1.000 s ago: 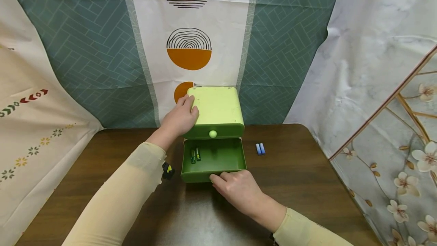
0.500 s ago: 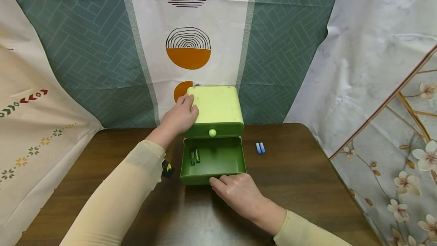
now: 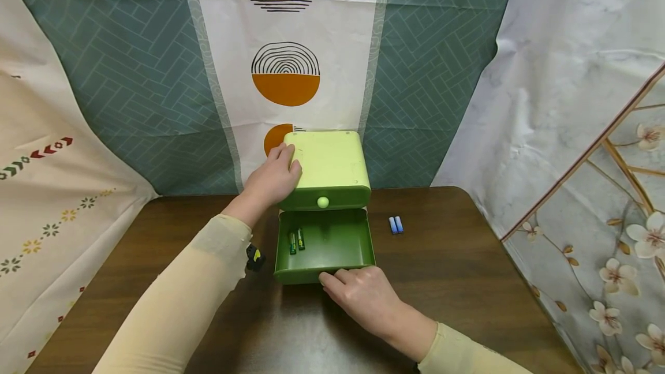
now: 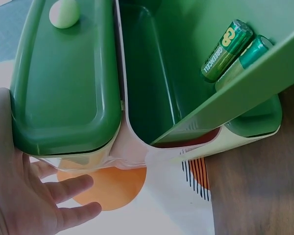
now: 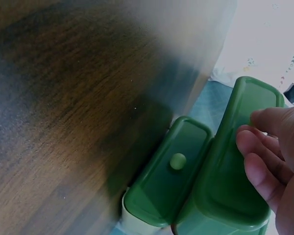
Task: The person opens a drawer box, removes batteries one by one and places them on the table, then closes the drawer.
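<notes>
Drawer (image 3: 298, 276) further out than a second ago | right hand (image 3: 363, 300) grips its front, left hand (image 3: 273, 178), fingers spread, braces cabinet (image 3: 332, 160) | batteries (image 4: 228, 50) likely easier to reach

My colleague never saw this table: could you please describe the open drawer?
On the brown table stands a pale green cabinet. The right hand holds its middle drawer. Unlike the closed drawers above and below, it stands open, with two green batteries inside.

smooth, glossy plastic drawer (image 3: 337, 244); shiny wood-grained table (image 3: 447, 264)
</notes>
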`<state>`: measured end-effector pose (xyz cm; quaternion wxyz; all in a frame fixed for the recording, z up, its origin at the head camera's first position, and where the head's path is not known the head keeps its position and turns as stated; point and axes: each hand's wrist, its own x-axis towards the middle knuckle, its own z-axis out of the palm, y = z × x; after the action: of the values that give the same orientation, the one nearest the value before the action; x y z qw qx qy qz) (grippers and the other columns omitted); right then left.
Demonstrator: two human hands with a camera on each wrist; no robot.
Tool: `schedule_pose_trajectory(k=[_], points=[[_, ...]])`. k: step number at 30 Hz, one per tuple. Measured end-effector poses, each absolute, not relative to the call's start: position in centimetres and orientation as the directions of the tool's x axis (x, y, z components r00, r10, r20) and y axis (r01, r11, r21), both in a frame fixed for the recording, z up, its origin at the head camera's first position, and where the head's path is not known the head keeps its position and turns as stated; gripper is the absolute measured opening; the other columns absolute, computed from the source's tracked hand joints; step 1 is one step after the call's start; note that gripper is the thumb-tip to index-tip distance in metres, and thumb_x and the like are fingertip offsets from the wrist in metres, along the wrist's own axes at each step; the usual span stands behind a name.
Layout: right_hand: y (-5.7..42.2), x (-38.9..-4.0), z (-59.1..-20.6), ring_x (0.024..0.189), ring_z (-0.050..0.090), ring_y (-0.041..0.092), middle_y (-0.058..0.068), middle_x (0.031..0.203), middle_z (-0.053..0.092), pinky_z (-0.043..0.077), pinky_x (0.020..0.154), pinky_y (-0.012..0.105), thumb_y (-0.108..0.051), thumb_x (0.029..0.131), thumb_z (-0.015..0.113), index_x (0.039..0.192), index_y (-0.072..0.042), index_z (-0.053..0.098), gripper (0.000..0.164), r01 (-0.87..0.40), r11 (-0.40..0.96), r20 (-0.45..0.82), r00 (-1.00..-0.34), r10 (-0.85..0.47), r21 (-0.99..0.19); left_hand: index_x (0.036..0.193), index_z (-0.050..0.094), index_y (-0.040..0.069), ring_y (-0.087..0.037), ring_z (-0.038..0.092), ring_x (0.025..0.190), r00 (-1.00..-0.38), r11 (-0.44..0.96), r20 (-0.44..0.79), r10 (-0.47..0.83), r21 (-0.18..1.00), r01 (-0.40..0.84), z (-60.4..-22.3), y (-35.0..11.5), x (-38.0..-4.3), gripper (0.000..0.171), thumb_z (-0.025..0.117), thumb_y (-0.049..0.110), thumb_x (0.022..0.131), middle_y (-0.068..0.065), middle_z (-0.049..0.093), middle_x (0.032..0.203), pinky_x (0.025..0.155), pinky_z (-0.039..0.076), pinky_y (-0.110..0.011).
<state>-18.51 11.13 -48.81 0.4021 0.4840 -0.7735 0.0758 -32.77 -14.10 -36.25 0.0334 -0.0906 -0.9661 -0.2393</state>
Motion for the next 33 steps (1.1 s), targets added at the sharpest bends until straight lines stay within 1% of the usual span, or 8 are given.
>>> schedule_pose_trajectory(k=[3, 7, 9, 12, 16, 24, 27, 33], points=[[11.2, -18.5, -48.8, 0.050, 0.057, 0.006, -0.009, 0.067, 0.062, 0.043, 0.044, 0.022, -0.019, 0.116, 0.050, 0.102, -0.016, 0.076, 0.030, -0.808, 0.522, 0.693, -0.210, -0.689, 0.274, 0.178, 0.018, 0.009, -0.042, 0.025, 0.165, -0.981, 0.868, 0.108, 0.160, 0.459, 0.192, -36.3, -14.1, -32.8, 0.069, 0.024, 0.041, 0.117, -0.016, 0.009, 0.184, 0.128, 0.029, -0.063], [11.2, -18.4, -48.5, 0.050, 0.057, 0.005, -0.010, 0.067, 0.061, 0.043, 0.045, 0.020, -0.018, 0.104, 0.074, 0.099, -0.016, 0.074, 0.005, -0.810, 0.517, 0.681, -0.215, -0.700, 0.277, 0.178, 0.018, 0.009, -0.042, 0.026, 0.165, -0.981, 0.866, 0.108, 0.162, 0.461, 0.194, -36.3, -14.2, -32.7, 0.069, 0.024, 0.041, 0.117, -0.016, 0.008, 0.184, 0.128, 0.030, -0.063], [11.2, -18.3, -48.1, 0.051, 0.058, 0.004, -0.011, 0.066, 0.060, 0.045, 0.046, 0.020, -0.019, 0.095, 0.086, 0.097, -0.016, 0.073, 0.014, -0.812, 0.514, 0.677, -0.215, -0.704, 0.276, 0.178, 0.018, 0.010, -0.042, 0.026, 0.165, -0.981, 0.865, 0.109, 0.162, 0.462, 0.195, -36.3, -14.2, -32.7, 0.069, 0.024, 0.042, 0.117, -0.015, 0.008, 0.184, 0.127, 0.030, -0.063], [11.2, -18.2, -47.4, 0.052, 0.059, 0.003, -0.012, 0.067, 0.061, 0.047, 0.047, 0.019, -0.025, 0.087, 0.096, 0.096, -0.017, 0.072, 0.026, -0.816, 0.512, 0.682, -0.213, -0.700, 0.270, 0.178, 0.018, 0.010, -0.042, 0.028, 0.164, -0.981, 0.863, 0.112, 0.160, 0.467, 0.194, -36.3, -14.3, -32.7, 0.070, 0.024, 0.042, 0.117, -0.015, 0.008, 0.184, 0.127, 0.031, -0.063], [11.2, -18.3, -46.3, 0.052, 0.060, 0.003, -0.013, 0.071, 0.064, 0.048, 0.048, 0.019, -0.031, 0.085, 0.099, 0.099, -0.017, 0.076, 0.030, -0.811, 0.520, 0.701, -0.207, -0.683, 0.267, 0.178, 0.018, 0.010, -0.042, 0.026, 0.165, -0.980, 0.862, 0.112, 0.163, 0.467, 0.197, -36.5, -14.3, -32.7, 0.069, 0.023, 0.042, 0.117, -0.015, 0.008, 0.184, 0.127, 0.031, -0.063], [11.3, -19.0, -44.4, 0.052, 0.057, 0.003, -0.013, 0.075, 0.064, 0.045, 0.048, 0.019, -0.033, 0.083, 0.101, 0.102, -0.018, 0.078, 0.033, -0.809, 0.537, 0.723, -0.219, -0.655, 0.241, 0.178, 0.019, 0.011, -0.041, 0.027, 0.165, -0.981, 0.859, 0.121, 0.155, 0.473, 0.194, -36.6, -14.2, -32.7, 0.069, 0.024, 0.043, 0.117, -0.014, 0.009, 0.184, 0.127, 0.031, -0.063], [11.4, -19.5, -43.9, 0.054, 0.060, 0.003, -0.012, 0.079, 0.068, 0.047, 0.048, 0.021, -0.034, 0.086, 0.099, 0.104, -0.019, 0.079, 0.032, -0.804, 0.551, 0.719, -0.246, -0.650, 0.223, 0.178, 0.018, 0.012, -0.041, 0.027, 0.165, -0.981, 0.859, 0.119, 0.152, 0.475, 0.191, -36.6, -14.2, -32.7, 0.069, 0.024, 0.044, 0.117, -0.014, 0.008, 0.184, 0.127, 0.031, -0.063], [11.4, -20.9, -43.1, 0.056, 0.064, 0.002, -0.011, 0.087, 0.074, 0.046, 0.047, 0.021, -0.039, 0.085, 0.099, 0.109, -0.017, 0.081, 0.037, -0.792, 0.578, 0.698, -0.300, -0.650, 0.198, 0.178, 0.019, 0.012, -0.042, 0.030, 0.163, -0.981, 0.860, 0.120, 0.151, 0.474, 0.191, -36.6, -14.2, -32.6, 0.069, 0.025, 0.044, 0.117, -0.014, 0.009, 0.184, 0.126, 0.033, -0.063]])
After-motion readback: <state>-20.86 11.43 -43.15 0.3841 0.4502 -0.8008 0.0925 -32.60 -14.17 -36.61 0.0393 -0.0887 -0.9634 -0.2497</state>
